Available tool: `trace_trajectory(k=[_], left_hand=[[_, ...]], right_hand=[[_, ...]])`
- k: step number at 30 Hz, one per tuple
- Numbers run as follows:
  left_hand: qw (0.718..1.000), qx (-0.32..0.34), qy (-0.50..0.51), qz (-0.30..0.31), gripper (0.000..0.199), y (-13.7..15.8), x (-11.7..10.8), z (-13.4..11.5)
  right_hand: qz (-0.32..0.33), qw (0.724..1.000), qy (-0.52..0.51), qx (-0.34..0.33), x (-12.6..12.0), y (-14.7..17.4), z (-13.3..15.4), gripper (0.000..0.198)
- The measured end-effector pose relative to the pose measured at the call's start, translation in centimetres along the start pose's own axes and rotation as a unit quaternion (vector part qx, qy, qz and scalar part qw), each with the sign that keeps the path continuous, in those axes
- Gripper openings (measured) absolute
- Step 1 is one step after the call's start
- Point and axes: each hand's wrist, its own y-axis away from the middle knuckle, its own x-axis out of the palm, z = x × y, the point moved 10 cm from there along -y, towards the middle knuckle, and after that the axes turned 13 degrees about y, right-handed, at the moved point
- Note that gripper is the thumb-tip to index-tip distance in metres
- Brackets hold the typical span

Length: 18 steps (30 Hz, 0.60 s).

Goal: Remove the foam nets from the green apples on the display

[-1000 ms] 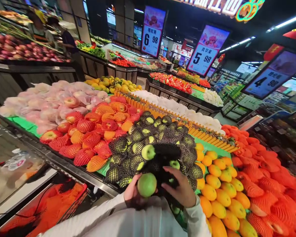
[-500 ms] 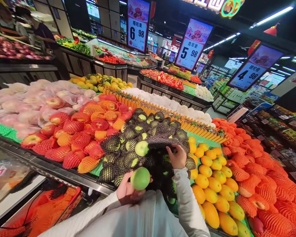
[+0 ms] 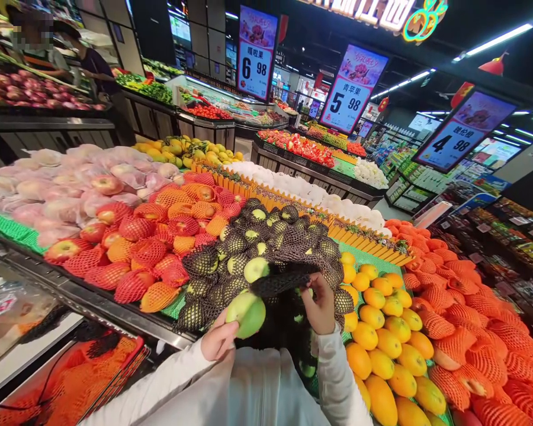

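In my left hand (image 3: 220,338) is a bare green apple (image 3: 247,315), gripped at its left side close to my body. My right hand (image 3: 320,303) pinches the right end of a black foam net sleeve (image 3: 281,283), which stretches out flat toward the left, just above and right of the apple. Behind both hands lies a heap of green apples in black nets (image 3: 288,239). One unwrapped green apple (image 3: 256,270) rests on the heap, close to the sleeve's left end. Dark shadow hides the fruit between my arms.
Red apples in nets (image 3: 148,251) lie left of the heap, oranges (image 3: 388,340) right of it, orange-netted fruit (image 3: 484,331) farther right. A small orange fence (image 3: 364,234) runs behind. At lower left is a basket (image 3: 128,361) of discarded nets. Two people stand far left.
My left hand has turned and lifted the apple slightly toward the sleeve. The sleeve in my right hand now hangs lower and flatter. The view has shifted a little.
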Motion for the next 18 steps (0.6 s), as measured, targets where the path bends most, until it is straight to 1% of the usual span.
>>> trace_trajectory(k=[2, 3, 4, 5, 6, 8, 9, 10, 11, 12, 15, 16, 17, 18], left_hand=[[0.997, 0.051, -0.063, -0.018, 0.078, -0.1, -0.6, -1.6], [0.992, 0.081, -0.100, -0.016, 0.078, -0.1, -0.2, -2.7], [0.982, 0.119, -0.145, -0.003, 0.077, -0.1, 0.6, -4.1], [0.967, 0.159, -0.197, 0.020, 0.075, 0.0, 1.9, -5.4], [0.946, 0.200, -0.251, 0.046, 0.073, 0.3, 3.4, -6.7], [0.897, 0.266, -0.342, 0.082, 0.069, 1.0, 6.3, -8.5], [0.880, 0.283, -0.373, 0.087, 0.069, 1.3, 7.3, -9.0], [0.870, 0.286, -0.393, 0.087, 0.070, 1.4, 7.9, -9.1], [0.866, 0.280, -0.405, 0.083, 0.071, 1.3, 8.1, -9.1], [0.867, 0.271, -0.411, 0.076, 0.071, 1.3, 8.0, -8.9], [0.885, 0.244, -0.393, 0.061, 0.072, 1.0, 6.9, -8.5], [0.896, 0.231, -0.374, 0.066, 0.073, 0.9, 6.5, -8.3], [0.913, 0.209, -0.343, 0.075, 0.076, 0.7, 6.0, -7.9], [0.933, 0.177, -0.301, 0.086, 0.079, 0.5, 5.4, -7.3]], right_hand=[[0.039, 0.999, -0.017, 0.015, 0.7, 0.9, 0.2, 0.012], [0.055, 0.998, -0.019, 0.025, 1.0, 1.3, 0.2, 0.014], [0.063, 0.997, -0.017, 0.035, 1.2, 1.7, 0.0, 0.015], [0.061, 0.997, -0.008, 0.046, 1.2, 2.0, -0.3, 0.015], [0.047, 0.997, 0.010, 0.054, 1.0, 2.3, -0.5, 0.015], [-0.008, 0.996, 0.058, 0.064, 0.2, 2.6, -0.8, 0.016], [-0.033, 0.994, 0.077, 0.065, -0.1, 2.7, -0.8, 0.017], [-0.046, 0.994, 0.084, 0.059, -0.2, 2.9, -0.7, 0.017], [-0.043, 0.995, 0.078, 0.049, 0.1, 3.0, -0.5, 0.017], [-0.024, 0.997, 0.060, 0.035, 0.7, 3.2, -0.2, 0.017], [0.088, 0.996, -0.015, -0.029, 2.8, 4.2, 0.7, 0.019], [0.113, 0.992, -0.034, -0.048, 2.9, 4.5, 0.9, 0.021], [0.121, 0.989, -0.054, -0.058, 2.7, 4.6, 0.9, 0.024], [0.105, 0.989, -0.083, -0.055, 2.1, 4.3, 0.7, 0.027]])
